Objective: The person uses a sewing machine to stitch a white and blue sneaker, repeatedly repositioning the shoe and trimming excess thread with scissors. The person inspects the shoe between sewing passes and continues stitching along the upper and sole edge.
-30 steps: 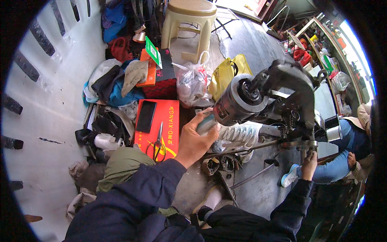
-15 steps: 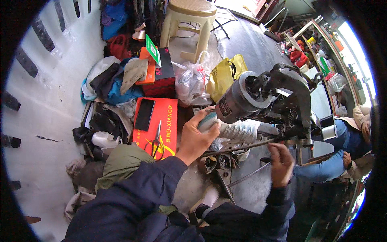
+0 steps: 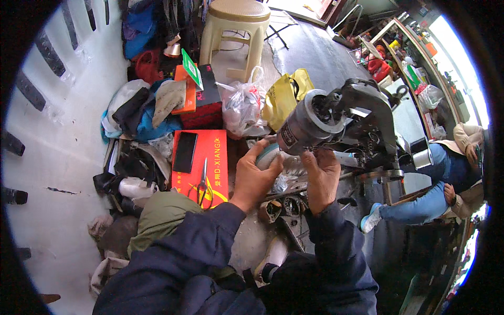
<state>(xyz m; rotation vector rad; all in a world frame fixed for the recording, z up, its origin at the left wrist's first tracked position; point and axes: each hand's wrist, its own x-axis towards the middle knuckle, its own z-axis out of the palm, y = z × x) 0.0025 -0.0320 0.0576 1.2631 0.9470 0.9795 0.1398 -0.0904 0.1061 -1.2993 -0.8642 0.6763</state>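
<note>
A light grey sneaker (image 3: pixel 295 166) with pale laces and a teal-edged sole sits under the arm of a dark metal shoe-stitching machine (image 3: pixel 311 125). My left hand (image 3: pixel 253 179) grips one end of it, thumb on the near side and fingers curled around the sole. Closed on the other side of the sneaker is my right hand (image 3: pixel 322 181), its thumb pointing up beneath the machine's round head; its fingertips are partly hidden. Much of the sneaker is covered by the hands and the machine. White thread on a spool (image 3: pixel 422 158) hangs at the machine's right.
Left of my hands, a red box (image 3: pixel 210 152) bears a black phone (image 3: pixel 186 151) and scissors (image 3: pixel 203 177). Behind stand a plastic bag (image 3: pixel 240 107), a yellow bag (image 3: pixel 278 105) and a stool (image 3: pixel 239 13). Another person in jeans (image 3: pixel 420 207) sits at the right.
My right hand has left the lower right part of the machine and moved left onto the sneaker. My left hand keeps its hold. The view has shifted slightly.
</note>
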